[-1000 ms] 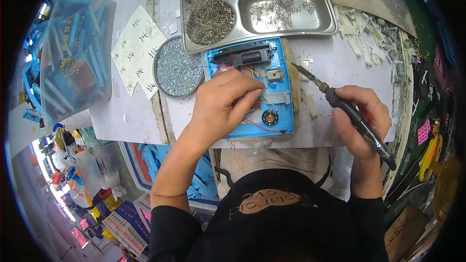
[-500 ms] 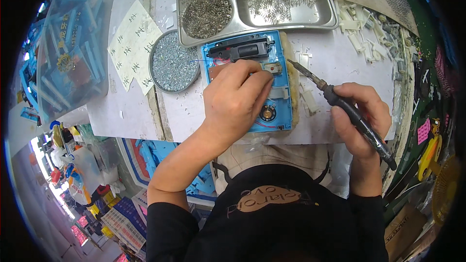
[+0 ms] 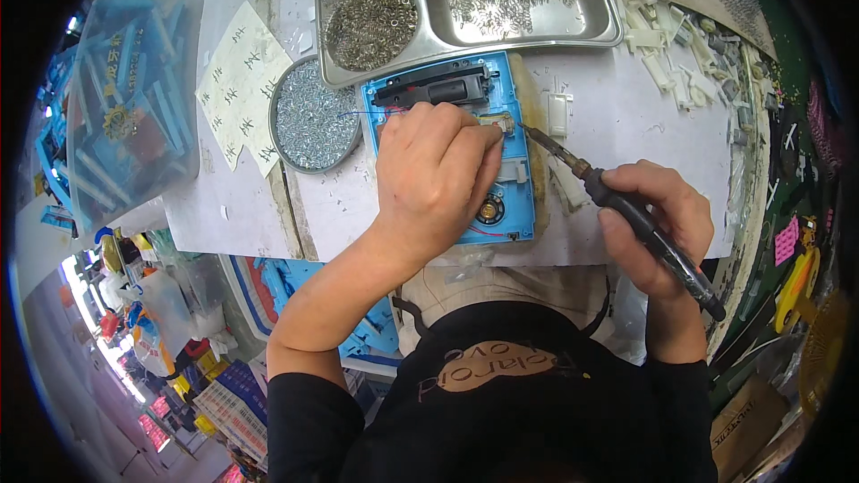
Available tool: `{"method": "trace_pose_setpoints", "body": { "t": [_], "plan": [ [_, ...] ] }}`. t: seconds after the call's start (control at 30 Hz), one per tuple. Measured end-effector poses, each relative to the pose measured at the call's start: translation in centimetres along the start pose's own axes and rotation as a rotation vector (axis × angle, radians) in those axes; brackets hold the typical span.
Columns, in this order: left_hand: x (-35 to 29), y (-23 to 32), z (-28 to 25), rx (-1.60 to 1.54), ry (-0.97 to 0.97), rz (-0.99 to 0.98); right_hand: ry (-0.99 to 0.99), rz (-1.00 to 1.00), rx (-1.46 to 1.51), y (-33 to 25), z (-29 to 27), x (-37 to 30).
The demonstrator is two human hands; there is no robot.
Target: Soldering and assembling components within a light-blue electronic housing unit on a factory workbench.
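Observation:
A blue plastic casing (image 3: 526,201) lies open-side up on a tan pad (image 3: 539,161). Inside it sit a long black part (image 3: 438,91), a small metal-framed part (image 3: 504,123), a white piece (image 3: 512,170) and a round speaker (image 3: 491,208), with thin wires. My left hand (image 3: 428,170) is over the casing's middle, fingertips pinched together near the metal-framed part; what they grip is hidden. To the right, my right hand (image 3: 667,224) is closed round the black handle of a soldering iron (image 3: 637,213). The iron's tip points left, at the casing's right edge.
A steel compartment tray (image 3: 611,22) of springs and small metal parts stands behind the casing. Left of it are a round dish (image 3: 279,148) of screws, a marked paper sheet (image 3: 234,89) and a clear bin (image 3: 89,170) of blue parts. White plastic pieces (image 3: 684,80) lie at right.
The soldering iron has moved slightly left and toward me, its tip now closer to the casing's right edge. My left hand stays over the casing, fingers still pinched.

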State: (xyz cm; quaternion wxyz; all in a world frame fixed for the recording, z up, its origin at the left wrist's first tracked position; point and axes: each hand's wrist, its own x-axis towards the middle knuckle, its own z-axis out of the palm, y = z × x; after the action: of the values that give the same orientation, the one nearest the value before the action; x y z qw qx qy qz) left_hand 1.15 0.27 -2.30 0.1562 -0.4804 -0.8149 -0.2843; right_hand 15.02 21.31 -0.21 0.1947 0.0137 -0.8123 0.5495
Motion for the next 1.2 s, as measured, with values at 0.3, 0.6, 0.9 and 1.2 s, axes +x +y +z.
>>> {"method": "trace_pose_setpoints", "body": {
  "t": [0.3, 0.6, 0.9, 1.2],
  "plan": [
    [0.2, 0.3, -0.3, 0.021, -0.017, 0.005, -0.043, 0.024, -0.053, -0.2, 0.1, -0.1],
    [0.0, 0.0, 0.3, 0.004, 0.027, 0.011, -0.050, -0.002, -0.048, -0.2, 0.4, 0.2],
    [-0.2, 0.0, -0.2, 0.026, 0.011, 0.007, -0.016, -0.034, -0.031, -0.2, 0.1, 0.3],
    [0.1, 0.5, -0.9, 0.048, -0.076, -0.023, 0.006, -0.043, -0.023, 0.1, 0.2, 0.3]
  ]
}}
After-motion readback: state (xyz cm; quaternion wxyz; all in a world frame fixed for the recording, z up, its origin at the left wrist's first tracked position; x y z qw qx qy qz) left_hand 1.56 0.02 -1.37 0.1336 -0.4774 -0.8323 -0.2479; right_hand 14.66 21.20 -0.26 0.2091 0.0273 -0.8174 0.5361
